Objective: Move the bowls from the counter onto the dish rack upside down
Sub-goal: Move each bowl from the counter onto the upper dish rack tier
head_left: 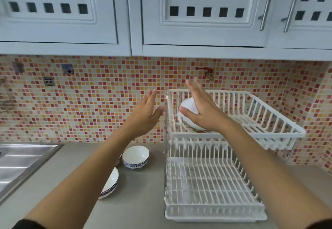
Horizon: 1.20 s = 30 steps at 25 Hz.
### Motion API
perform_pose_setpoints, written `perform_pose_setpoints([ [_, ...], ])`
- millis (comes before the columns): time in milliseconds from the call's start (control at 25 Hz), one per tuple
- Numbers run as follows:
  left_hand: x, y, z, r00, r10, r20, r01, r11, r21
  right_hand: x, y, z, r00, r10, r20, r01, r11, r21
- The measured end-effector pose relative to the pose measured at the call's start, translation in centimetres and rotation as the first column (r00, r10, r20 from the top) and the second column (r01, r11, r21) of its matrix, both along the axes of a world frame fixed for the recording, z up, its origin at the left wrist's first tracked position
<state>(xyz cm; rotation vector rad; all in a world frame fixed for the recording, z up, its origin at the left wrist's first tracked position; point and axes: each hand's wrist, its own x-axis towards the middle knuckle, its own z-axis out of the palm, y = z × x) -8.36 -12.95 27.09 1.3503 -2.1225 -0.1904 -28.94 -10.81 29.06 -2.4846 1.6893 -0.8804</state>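
A white two-tier dish rack (251,131) stands on the grey counter at the right. A white bowl (186,115) with a flowered rim lies upside down and tilted in the left end of the top tier. My right hand (201,110) hovers flat over that bowl, fingers spread, thumb near its side, not gripping it. My left hand (145,115) is raised just left of the rack, open and holding nothing. On the counter sit an upright white bowl with a blue pattern (136,156) and a wider blue-rimmed bowl (110,183), partly hidden by my left forearm.
A steel sink (21,164) lies at the left. White wall cabinets (197,31) hang overhead above a mosaic tile wall (89,93). A small red tap (206,70) juts from the wall behind the rack. The rack's lower tier (212,183) holds nothing.
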Motion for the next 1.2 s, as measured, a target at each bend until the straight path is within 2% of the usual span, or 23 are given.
perform_pose_setpoints([
  [120, 4.6, 2.3, -1.3, 0.998, 0.056, 0.005, -0.057, 0.997, 0.050, 6.0, 1.0, -1.5, 0.998, 0.026, -0.065, -0.029, 0.998, -0.049],
  [240, 9.6, 4.2, -3.6, 0.988, 0.132, 0.074, -0.140, 0.984, 0.114, 11.6, 1.7, -4.2, 0.988, 0.060, -0.145, -0.066, 0.997, -0.037],
  [320, 12.6, 4.7, -5.6, 0.975, 0.190, 0.118, -0.210, 0.961, 0.183, 14.9, 1.3, -6.9, 0.981, 0.070, -0.182, -0.068, 0.998, 0.015],
  [520, 18.5, 2.9, -12.4, 0.925, 0.334, 0.183, -0.378, 0.862, 0.338, 20.9, -2.3, -15.3, 0.981, -0.009, -0.194, 0.053, 0.973, 0.223],
  [680, 21.7, -0.8, -19.7, 0.902, 0.351, 0.253, -0.432, 0.765, 0.478, 24.8, -6.0, -22.2, 0.965, 0.015, -0.261, 0.071, 0.945, 0.318],
  [840, 22.9, -4.3, -25.6, 0.880, 0.397, 0.261, -0.468, 0.626, 0.624, 27.3, -9.4, -28.2, 0.971, 0.003, -0.241, 0.110, 0.884, 0.454],
  [1000, 23.3, -8.0, -29.7, 0.843, 0.462, 0.275, -0.508, 0.518, 0.689, 28.4, -13.1, -32.6, 0.984, -0.056, -0.170, 0.147, 0.794, 0.590],
  [1120, 23.6, -9.9, -31.5, 0.826, 0.489, 0.281, -0.525, 0.484, 0.700, 28.8, -15.1, -34.3, 0.993, -0.094, -0.068, 0.115, 0.714, 0.690],
  [1200, 23.6, -10.7, -31.9, 0.806, 0.505, 0.308, -0.560, 0.485, 0.671, 29.1, -15.8, -34.7, 0.988, -0.127, -0.084, 0.149, 0.688, 0.711],
])
